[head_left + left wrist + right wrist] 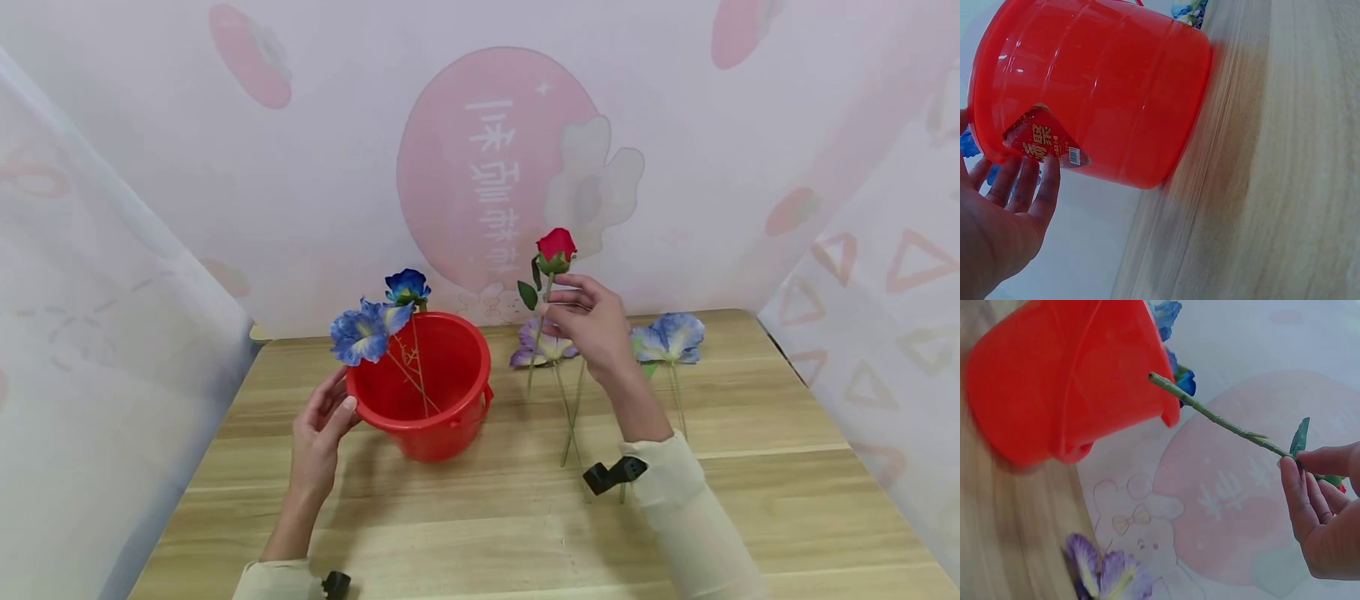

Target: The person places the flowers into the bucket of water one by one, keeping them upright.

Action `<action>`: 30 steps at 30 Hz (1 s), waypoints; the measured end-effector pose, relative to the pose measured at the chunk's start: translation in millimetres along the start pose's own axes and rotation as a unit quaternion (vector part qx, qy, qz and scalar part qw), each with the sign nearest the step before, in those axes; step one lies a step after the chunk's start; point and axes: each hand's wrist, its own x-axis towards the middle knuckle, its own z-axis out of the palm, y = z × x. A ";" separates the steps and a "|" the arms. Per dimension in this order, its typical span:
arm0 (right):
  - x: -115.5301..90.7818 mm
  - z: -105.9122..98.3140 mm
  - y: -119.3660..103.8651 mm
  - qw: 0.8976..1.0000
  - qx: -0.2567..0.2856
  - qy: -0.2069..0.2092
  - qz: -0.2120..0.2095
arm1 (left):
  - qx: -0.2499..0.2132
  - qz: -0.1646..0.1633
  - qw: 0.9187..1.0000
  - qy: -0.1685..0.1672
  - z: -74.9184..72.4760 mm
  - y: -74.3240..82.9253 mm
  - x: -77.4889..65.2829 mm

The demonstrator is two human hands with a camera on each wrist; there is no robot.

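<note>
The right hand's (588, 321) grip pinches the green stem of a red artificial rose (557, 248), bloom upward, the cut end hanging above the pale wood-grain surface (480, 542), to the right of a round red plastic bucket (450, 437). The left hand's (318, 433) grip is loose, its fingers fairly straight and resting against the bucket's outer side near the rim, by a diamond-shaped red label (1044, 137). In the bucket lean a ruffled light-blue fabric flower (360, 336) and a deep-blue one (407, 283). A purple-petalled flower (553, 350) and another pale-blue flower (675, 337) lie on the surface, towards its back edge.
</note>
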 end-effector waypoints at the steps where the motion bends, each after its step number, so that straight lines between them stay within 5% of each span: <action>1: 1.3 3.6 -2.1 1.000 0.004 0.001 -0.003 | 0.001 0.001 1.000 0.000 -0.5 -0.1 -0.1; 21: 16.2 61.4 -13.9 0.997 0.057 0.012 -0.046 | -0.001 0.004 1.000 -0.004 0.5 0.1 0.2; 30: 23.8 83.2 -2.1 0.999 0.024 0.002 -0.044 | -0.011 0.009 1.000 -0.006 0.0 -0.9 0.6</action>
